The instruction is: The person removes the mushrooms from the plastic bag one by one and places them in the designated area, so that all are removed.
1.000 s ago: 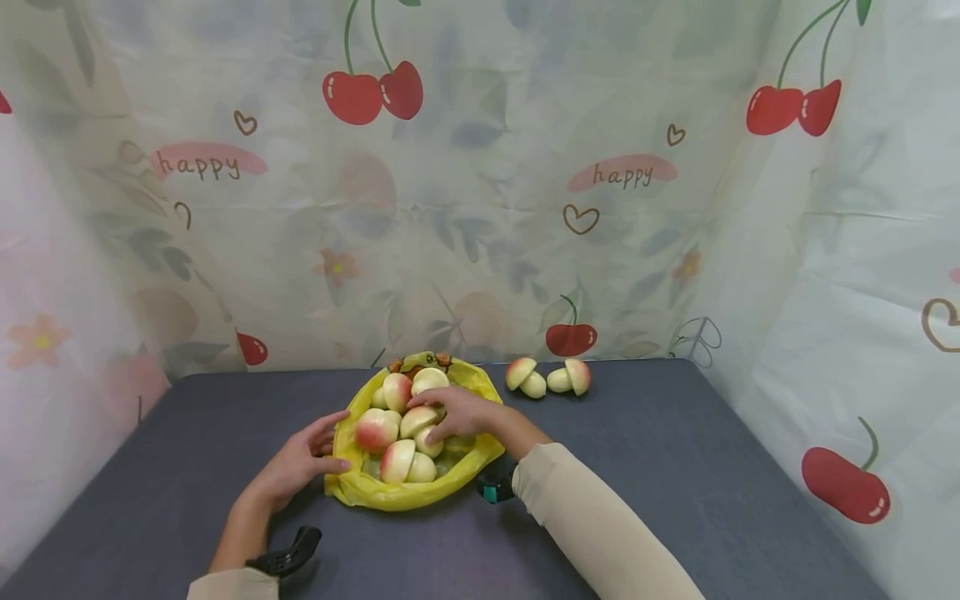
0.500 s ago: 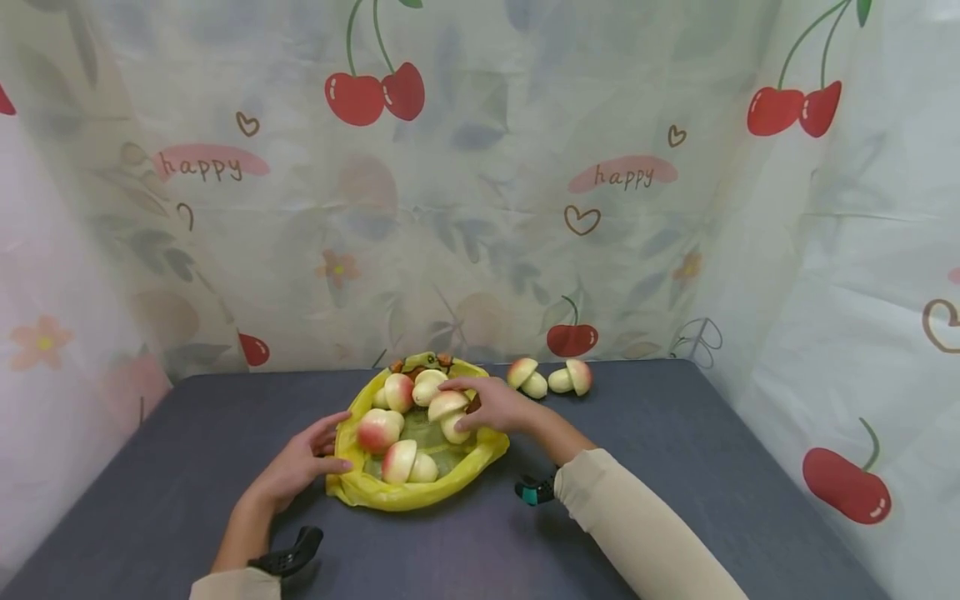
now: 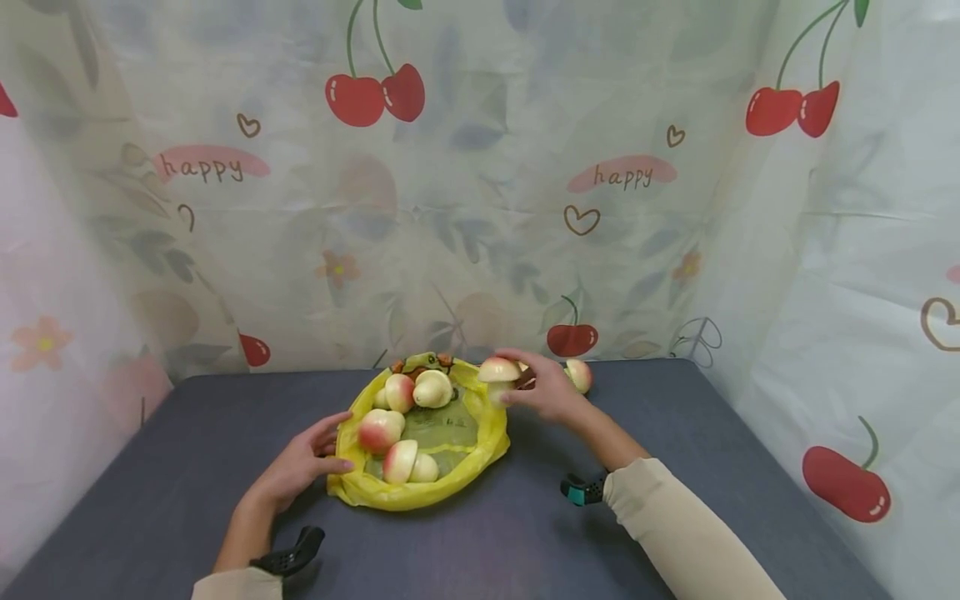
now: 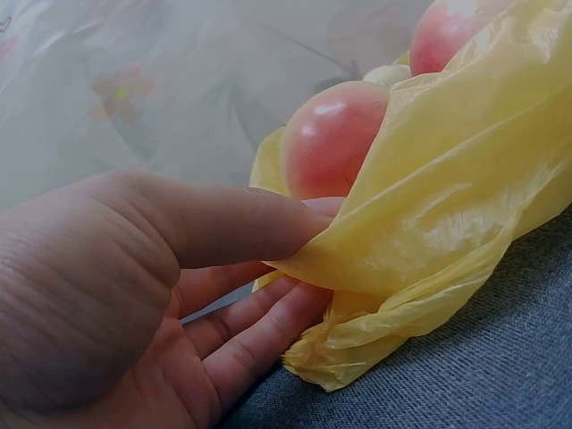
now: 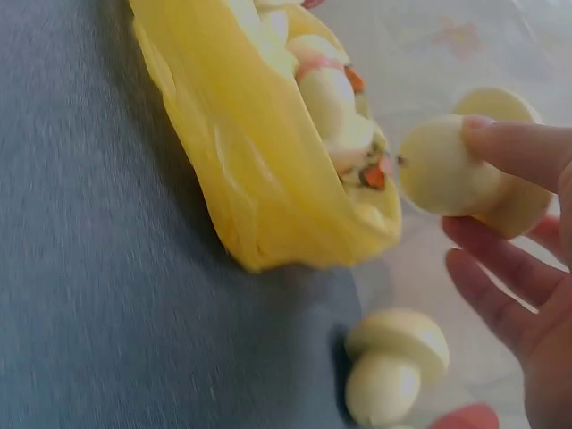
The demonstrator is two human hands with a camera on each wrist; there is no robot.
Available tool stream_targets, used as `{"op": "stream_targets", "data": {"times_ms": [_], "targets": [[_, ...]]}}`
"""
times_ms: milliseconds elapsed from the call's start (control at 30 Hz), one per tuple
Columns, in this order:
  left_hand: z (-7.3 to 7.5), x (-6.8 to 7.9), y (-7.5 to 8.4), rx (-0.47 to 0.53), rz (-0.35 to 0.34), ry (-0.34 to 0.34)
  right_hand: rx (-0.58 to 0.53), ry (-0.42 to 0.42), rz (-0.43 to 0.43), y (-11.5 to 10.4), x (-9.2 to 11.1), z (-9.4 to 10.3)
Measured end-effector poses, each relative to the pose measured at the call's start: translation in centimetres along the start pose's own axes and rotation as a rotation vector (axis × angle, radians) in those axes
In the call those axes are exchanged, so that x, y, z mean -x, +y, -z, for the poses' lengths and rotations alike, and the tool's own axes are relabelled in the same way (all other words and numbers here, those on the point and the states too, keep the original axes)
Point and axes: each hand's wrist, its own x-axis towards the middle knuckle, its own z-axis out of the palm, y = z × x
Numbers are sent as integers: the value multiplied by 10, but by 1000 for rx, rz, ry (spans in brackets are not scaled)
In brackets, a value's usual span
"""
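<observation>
In the head view a yellow plastic bag [image 3: 397, 500] lies spread open on the dark table, with several toy mushrooms inside, among them a pink-capped mushroom [image 3: 381, 430] at its left. My left hand [image 3: 288, 467] pinches the bag's left rim between thumb and fingers, as the left wrist view confirms. Just past the bag's right rim, my right hand [image 3: 551, 390] holds a cream toy mushroom [image 3: 498, 369] up off the table. In the right wrist view, thumb and fingers grip this mushroom [image 5: 442, 170] by its stem and cap.
At the back right of the table [image 3: 637, 467] lies another toy mushroom [image 3: 580, 375], partly behind my right hand. A second loose mushroom [image 5: 384, 380] shows in the right wrist view. A printed curtain [image 3: 450, 208] rises behind the table and along its sides.
My right hand has lifted a mushroom out of the bag's middle and carried it right and back, over the rim. The left hand stays at the left rim.
</observation>
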Motion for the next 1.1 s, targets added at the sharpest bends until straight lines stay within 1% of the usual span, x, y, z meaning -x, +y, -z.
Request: {"op": "stream_targets", "data": {"times_ms": [100,233,367,667,867,1100], "targets": [[0,0,0,2,2,-2,20,114,2,4,7,12],[1,-1,0,-2,4,2,59,237,-10,7,15,27],[1,0,0,-5,7,6,70,333,-13,13,22,38],[0,1,2,2,-2,5,171,529,-46,42,37,58],[1,1,1,-3,2,5,199,605,-68,61,43,68],[0,0,0,9,1,-3,232,630,-131,83,52,78]]}}
